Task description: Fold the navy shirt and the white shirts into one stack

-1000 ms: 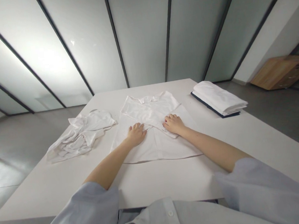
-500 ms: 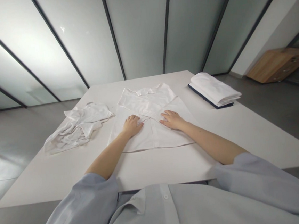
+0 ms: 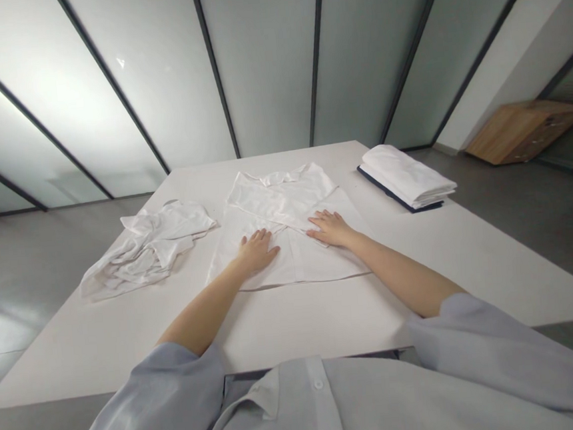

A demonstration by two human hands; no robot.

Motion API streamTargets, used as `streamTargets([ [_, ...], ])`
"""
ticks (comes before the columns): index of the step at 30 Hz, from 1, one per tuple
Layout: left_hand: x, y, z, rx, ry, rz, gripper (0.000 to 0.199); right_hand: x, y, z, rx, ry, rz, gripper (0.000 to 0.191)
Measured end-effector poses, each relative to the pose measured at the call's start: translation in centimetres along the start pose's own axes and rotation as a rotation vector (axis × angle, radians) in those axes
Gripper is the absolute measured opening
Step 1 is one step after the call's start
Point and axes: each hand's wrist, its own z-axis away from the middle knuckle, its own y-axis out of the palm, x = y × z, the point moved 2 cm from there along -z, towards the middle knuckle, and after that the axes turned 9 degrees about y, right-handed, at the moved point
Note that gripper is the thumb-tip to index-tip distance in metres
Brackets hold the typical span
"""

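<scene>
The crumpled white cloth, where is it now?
In the head view, the crumpled white cloth lies on the left side of the table, left of the spread white garment and the left hand.

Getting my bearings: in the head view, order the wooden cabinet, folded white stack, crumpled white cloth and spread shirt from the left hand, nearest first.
1. Spread shirt: under the left hand.
2. Crumpled white cloth: left on the table.
3. Folded white stack: right on the table.
4. Wooden cabinet: beyond the table, far right.
</scene>
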Motion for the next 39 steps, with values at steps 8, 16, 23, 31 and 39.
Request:
streamTargets([
  [8,0.3,1.4,-1.6,-0.030,-0.093,0.022,0.066,2.8,-1.5,2.4,-0.118,-0.165,0.014,0.049],
  [16,1.1,1.0,-1.1,-0.050,-0.057,0.025,0.065,2.5,-0.4,2.5,0.059,-0.152,0.042,0.066],
  [23,1.0,0.3,-0.7,-0.244,0.061,0.018,0.053,0.8,0.4,1.2,0.014,-0.211,-0.019,0.059],
  [31,-0.8,0.1,-0.3,-0.351,0.424,0.079,0.028,2.2,-0.3,2.3,-0.230,-0.476,-0.173,0.026],
  [39,-1.6,-0.3,0.5,-0.265,0.467,0.120,0.062,3.1,-0.4,2.5,-0.234,-0.586,-0.284,0.014],
])
